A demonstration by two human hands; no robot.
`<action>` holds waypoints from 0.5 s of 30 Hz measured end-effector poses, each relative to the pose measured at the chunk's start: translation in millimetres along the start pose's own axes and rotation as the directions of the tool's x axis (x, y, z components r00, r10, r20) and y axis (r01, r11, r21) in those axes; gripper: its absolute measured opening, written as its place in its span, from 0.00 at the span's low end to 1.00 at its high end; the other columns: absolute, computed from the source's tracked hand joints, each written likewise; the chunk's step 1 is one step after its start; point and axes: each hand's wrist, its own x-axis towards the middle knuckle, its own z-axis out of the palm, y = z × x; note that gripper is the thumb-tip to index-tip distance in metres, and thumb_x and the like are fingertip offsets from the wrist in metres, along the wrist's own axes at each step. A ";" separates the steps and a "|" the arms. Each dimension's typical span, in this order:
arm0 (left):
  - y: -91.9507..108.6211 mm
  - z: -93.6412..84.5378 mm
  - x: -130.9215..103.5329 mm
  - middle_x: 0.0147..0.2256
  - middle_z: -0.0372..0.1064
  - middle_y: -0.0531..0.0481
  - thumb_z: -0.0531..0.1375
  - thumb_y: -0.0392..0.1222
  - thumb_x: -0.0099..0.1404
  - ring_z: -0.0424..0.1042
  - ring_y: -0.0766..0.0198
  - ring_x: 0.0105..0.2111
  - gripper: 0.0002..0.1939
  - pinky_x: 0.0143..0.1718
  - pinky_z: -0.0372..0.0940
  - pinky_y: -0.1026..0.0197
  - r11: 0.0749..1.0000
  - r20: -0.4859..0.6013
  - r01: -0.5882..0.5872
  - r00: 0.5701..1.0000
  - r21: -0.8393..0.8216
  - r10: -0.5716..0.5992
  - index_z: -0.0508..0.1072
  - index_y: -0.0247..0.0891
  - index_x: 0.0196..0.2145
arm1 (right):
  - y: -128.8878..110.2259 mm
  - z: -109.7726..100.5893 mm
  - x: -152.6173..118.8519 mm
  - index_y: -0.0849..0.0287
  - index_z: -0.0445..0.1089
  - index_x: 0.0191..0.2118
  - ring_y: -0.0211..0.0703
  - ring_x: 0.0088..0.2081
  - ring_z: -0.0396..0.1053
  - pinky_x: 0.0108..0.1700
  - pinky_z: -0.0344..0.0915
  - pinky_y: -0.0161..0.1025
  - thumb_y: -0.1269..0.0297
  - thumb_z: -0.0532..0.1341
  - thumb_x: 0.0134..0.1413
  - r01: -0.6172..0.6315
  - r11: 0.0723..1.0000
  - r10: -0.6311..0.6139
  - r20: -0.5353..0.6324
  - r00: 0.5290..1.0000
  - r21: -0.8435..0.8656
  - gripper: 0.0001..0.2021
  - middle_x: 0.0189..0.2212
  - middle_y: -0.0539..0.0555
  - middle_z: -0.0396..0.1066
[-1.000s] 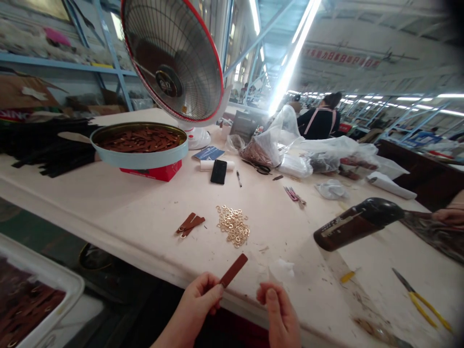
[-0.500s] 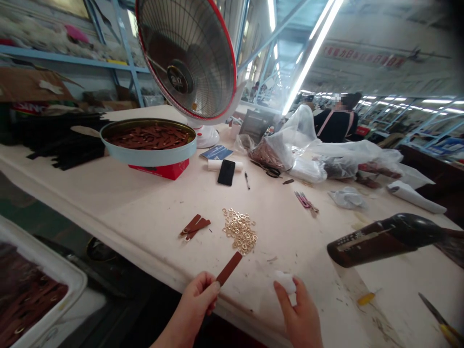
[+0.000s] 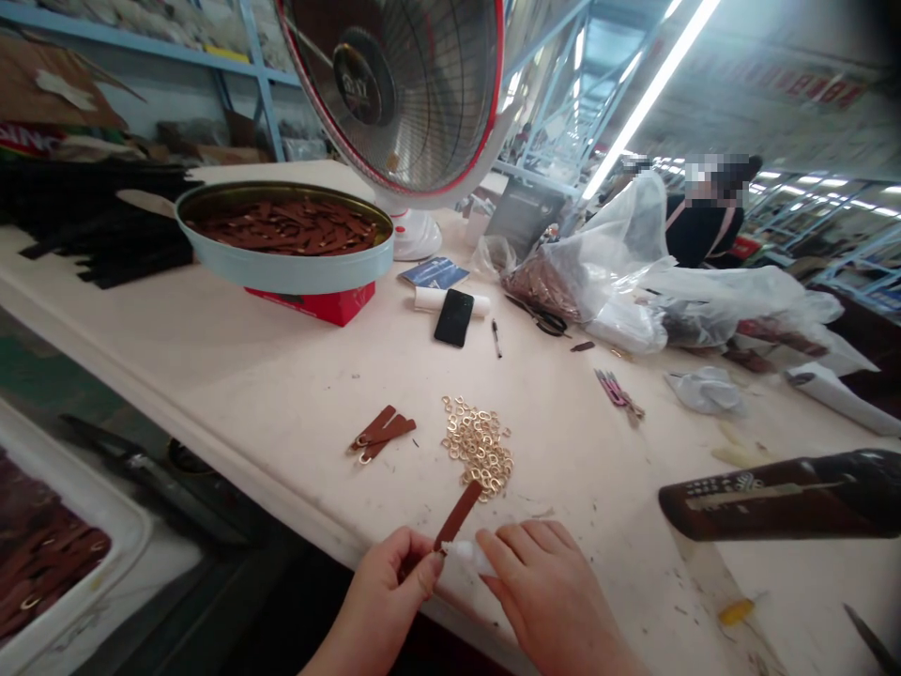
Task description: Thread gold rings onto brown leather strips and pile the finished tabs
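My left hand (image 3: 401,587) pinches a brown leather strap (image 3: 461,514) between thumb and fingers, its free end pointing up and away. In my right hand (image 3: 539,577) is a small white squeeze bottle (image 3: 473,556), held on its side, its narrow tip at the strap near my left thumb. Whether anything comes out of the tip is too small to tell. Just beyond the strap lies a pile of gold D-rings (image 3: 479,446). Left of the pile, several brown straps with rings (image 3: 384,432) lie crossed on the table.
A round tin (image 3: 288,268) full of brown straps sits on a red box (image 3: 316,303), before a fan heater (image 3: 401,94). A phone (image 3: 454,317), pen (image 3: 496,338), snips (image 3: 618,392) and dark bottle (image 3: 774,498) lie on the table. A white bin (image 3: 133,535) stands lower left. A person (image 3: 704,225) is behind plastic bags.
My right hand has moved left with the white bottle and turned palm down, bringing the tip to the strap. My left hand keeps its hold. The view has shifted slightly.
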 end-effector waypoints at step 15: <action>-0.2 -3.9 -2.0 0.24 0.67 0.52 0.54 0.43 0.58 0.64 0.62 0.27 0.09 0.29 0.58 0.64 0.974 -0.010 -0.074 0.997 0.212 0.078 0.66 0.37 0.24 | -7.8 -21.5 20.3 0.59 0.65 0.35 0.44 0.25 0.60 0.31 0.48 0.43 0.72 0.60 0.37 0.224 0.930 -0.225 0.033 0.974 -0.291 0.13 0.23 0.52 0.68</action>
